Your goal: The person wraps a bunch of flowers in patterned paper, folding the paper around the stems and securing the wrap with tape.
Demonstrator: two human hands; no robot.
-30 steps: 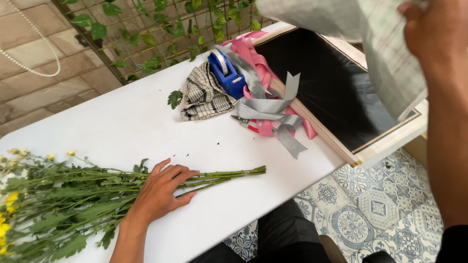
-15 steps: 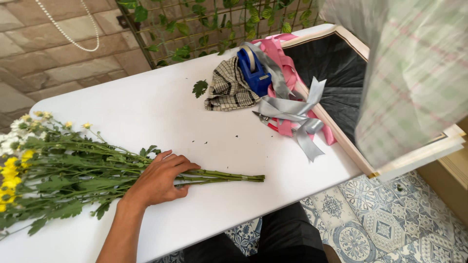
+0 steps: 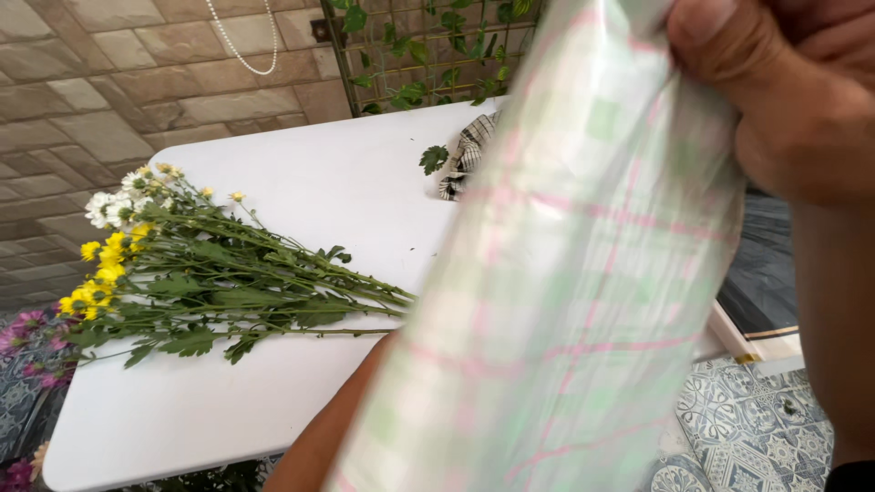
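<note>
My right hand (image 3: 775,82) is up close at the top right, pinching the top edge of a translucent wrapping sheet (image 3: 565,301) with a pink and green check pattern. The sheet hangs across the middle of the view. A bunch of white and yellow flowers (image 3: 210,273) with long green stems lies on the white table (image 3: 328,182), heads to the left. My left forearm (image 3: 319,437) reaches in from the bottom toward the stem ends. The sheet hides my left hand.
A checked cloth (image 3: 469,150) and a loose green leaf (image 3: 434,159) lie near the table's far edge. Behind them stands a wire trellis with ivy (image 3: 419,46). A dark framed board (image 3: 766,273) lies at the right. The floor (image 3: 756,428) is patterned tile. Purple flowers (image 3: 27,333) show at the left edge.
My right hand has brought the sheet down and across the view, so it now covers the ribbons, the blue tape holder and my left hand. The view has shifted left.
</note>
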